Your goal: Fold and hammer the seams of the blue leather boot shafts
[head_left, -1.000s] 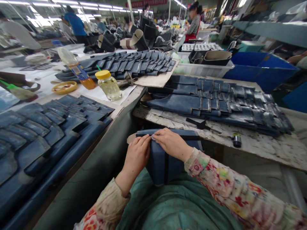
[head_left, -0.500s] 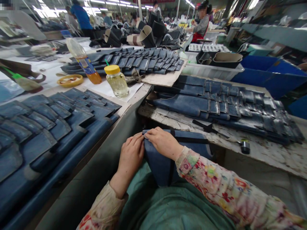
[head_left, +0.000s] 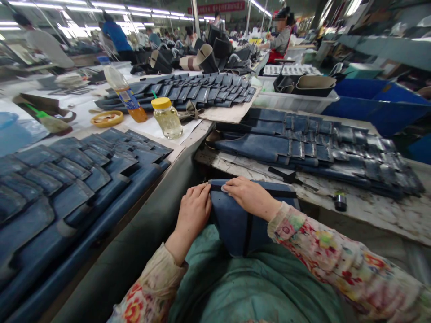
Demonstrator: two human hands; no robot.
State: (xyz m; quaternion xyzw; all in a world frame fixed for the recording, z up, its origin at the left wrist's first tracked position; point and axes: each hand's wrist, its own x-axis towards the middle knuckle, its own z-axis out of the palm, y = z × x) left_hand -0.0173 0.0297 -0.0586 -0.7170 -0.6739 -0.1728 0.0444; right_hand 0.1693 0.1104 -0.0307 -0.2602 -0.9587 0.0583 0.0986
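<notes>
A dark blue leather-like piece (head_left: 232,220) with black strips stands tilted over my lap. One black strip (head_left: 283,194) runs along its upper edge, and another goes down its middle. My left hand (head_left: 196,204) is closed on the piece's upper left corner, thumb side toward the strip. With fingers pressed together, my right hand (head_left: 251,195) lies on the upper strip, right of the left hand. Something small and pale shows at its fingertips; whether it is a nail or a held object I cannot tell.
Overlapping blue pieces lie in stacks on the left table (head_left: 76,166) and the right bench (head_left: 303,143). A hammer-like tool (head_left: 339,201) rests near the bench edge. A yellow-lidded jar (head_left: 167,121), a bottle (head_left: 129,103) and a yellow dish (head_left: 107,119) stand ahead. Other people work farther back.
My right hand has slid right along the upper edge, away from my left hand, baring more of the black strip. My left hand keeps its hold at the corner. The view has shifted slightly.
</notes>
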